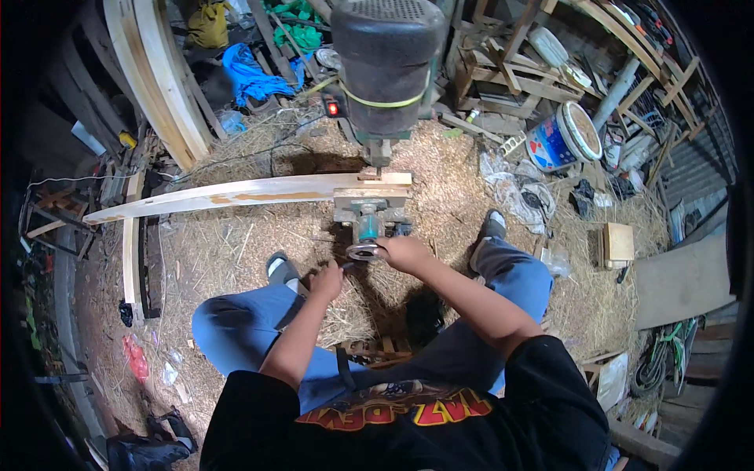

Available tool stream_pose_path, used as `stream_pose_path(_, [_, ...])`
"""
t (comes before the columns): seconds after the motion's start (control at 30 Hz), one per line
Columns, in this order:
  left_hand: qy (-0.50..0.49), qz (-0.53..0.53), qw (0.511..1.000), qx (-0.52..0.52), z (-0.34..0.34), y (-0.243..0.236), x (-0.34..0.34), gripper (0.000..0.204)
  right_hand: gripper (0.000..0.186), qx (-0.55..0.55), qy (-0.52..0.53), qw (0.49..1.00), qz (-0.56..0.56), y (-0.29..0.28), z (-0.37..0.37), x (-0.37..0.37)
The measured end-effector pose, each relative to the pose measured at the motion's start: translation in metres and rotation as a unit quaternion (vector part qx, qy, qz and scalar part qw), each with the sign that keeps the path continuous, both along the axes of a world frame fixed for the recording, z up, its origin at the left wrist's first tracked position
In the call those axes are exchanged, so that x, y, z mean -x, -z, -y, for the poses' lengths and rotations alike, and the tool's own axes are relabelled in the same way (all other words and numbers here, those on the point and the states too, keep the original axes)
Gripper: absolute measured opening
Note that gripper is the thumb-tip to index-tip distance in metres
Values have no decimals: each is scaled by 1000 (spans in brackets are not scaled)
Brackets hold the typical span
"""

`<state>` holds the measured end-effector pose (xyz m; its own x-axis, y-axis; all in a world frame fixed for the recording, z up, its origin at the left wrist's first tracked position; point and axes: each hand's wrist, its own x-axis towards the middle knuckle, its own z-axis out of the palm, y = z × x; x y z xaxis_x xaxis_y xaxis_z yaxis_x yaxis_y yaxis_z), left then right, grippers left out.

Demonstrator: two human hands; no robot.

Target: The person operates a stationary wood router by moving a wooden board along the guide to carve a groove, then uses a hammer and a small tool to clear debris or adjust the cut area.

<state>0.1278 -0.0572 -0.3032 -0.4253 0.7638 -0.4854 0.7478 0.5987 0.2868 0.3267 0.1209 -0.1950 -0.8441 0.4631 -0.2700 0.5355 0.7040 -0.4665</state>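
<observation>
A long, pale wooden plank (236, 193) has its right end under a bulky, dark cylindrical motor (385, 71), at a teal-and-grey metal clamp (368, 225). The right hand (404, 255) grasps the clamp's round silver handwheel (360, 252); the left hand (326, 281) curls just beside it, whether gripping anything I cannot tell.

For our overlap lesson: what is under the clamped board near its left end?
A wooden beam shows on either side of the board; the stretch beneath is hidden.

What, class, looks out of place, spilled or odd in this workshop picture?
Pale shavings are strewn around the machine, and crumpled red plastic lies at lower left: both look like litter. A yellow band circles the motor housing, perhaps a makeshift fix.
</observation>
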Motion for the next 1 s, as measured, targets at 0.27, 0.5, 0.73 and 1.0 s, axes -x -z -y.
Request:
stream_pose_path(0.27, [-5,-7,1000,-8,-7,-9,-23,35,36,-6,12,1000,-2,9,-2,-5])
stream_pose_path(0.5, [22,-24,999,-22,3,-3,-14,35,37,23,7,1000,-20,7,-2,-8])
stream_pose_path(0.73, [37,20,999,-30,1,-11,-1,34,38,7,21,999,-43,11,-1,-10])
stream_pose_path(1.0, [11,31,997,-71,4,-8,-4,34,35,5,25,999,-38,11,-1,-7])
